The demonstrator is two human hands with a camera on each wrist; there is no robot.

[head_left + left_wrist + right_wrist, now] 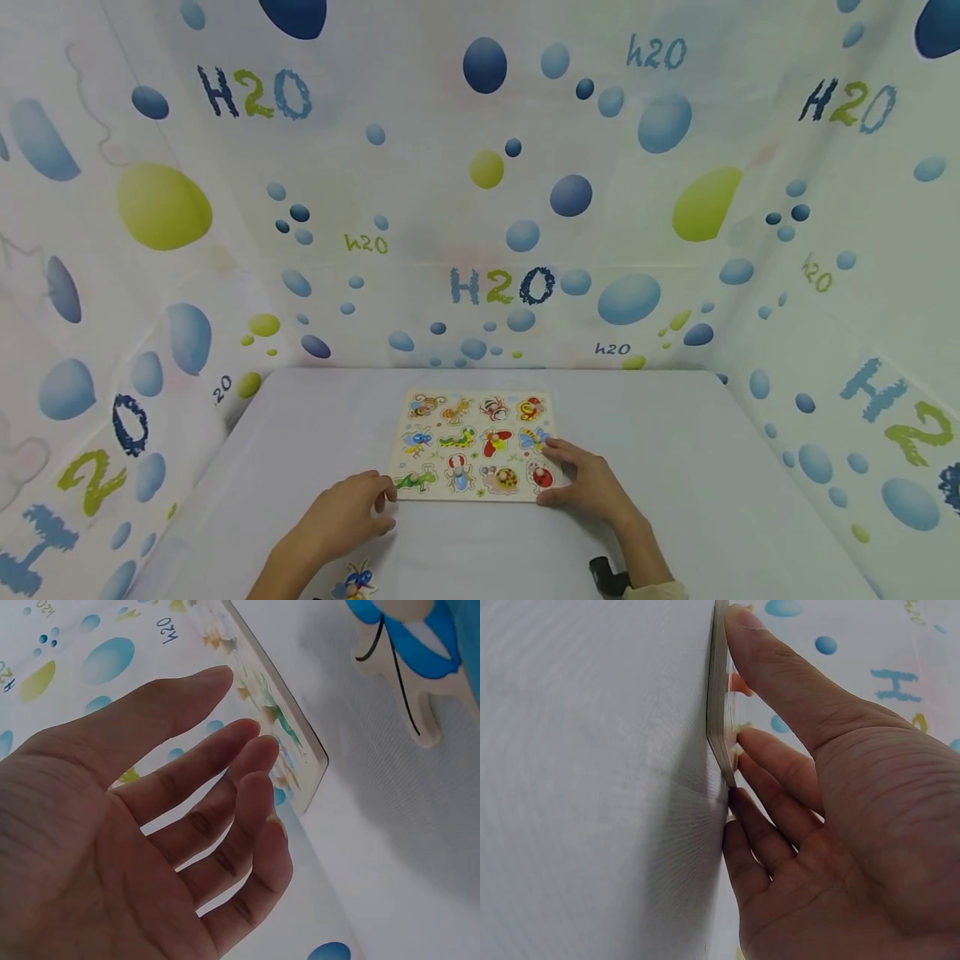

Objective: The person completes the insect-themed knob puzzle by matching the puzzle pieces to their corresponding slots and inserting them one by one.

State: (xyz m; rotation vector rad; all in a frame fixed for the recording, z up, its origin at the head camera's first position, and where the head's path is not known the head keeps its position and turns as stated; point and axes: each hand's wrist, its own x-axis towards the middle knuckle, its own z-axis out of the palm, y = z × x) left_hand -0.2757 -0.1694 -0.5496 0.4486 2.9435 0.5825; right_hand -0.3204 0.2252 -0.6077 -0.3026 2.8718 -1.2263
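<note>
A pale wooden puzzle board (517, 497) with several painted insect pieces in it lies flat on the white table. My right hand (588, 483) rests at its near right corner. The right thumb touches the near edge, and in the right wrist view the other fingers (769, 776) meet the board's side, only slightly bent. By the near left corner my left hand (345, 512) is held with loosely bent fingers and an empty palm. A loose blue insect piece (354, 581) lies on the table below the left hand, partly cut off by the frame; the left wrist view shows part of this blue piece (420, 645).
The white table (652, 425) reaches back to a hanging sheet (420, 183) printed with bubbles and H2O lettering, which also encloses both sides. A small black item (607, 577) sits beside the right wrist.
</note>
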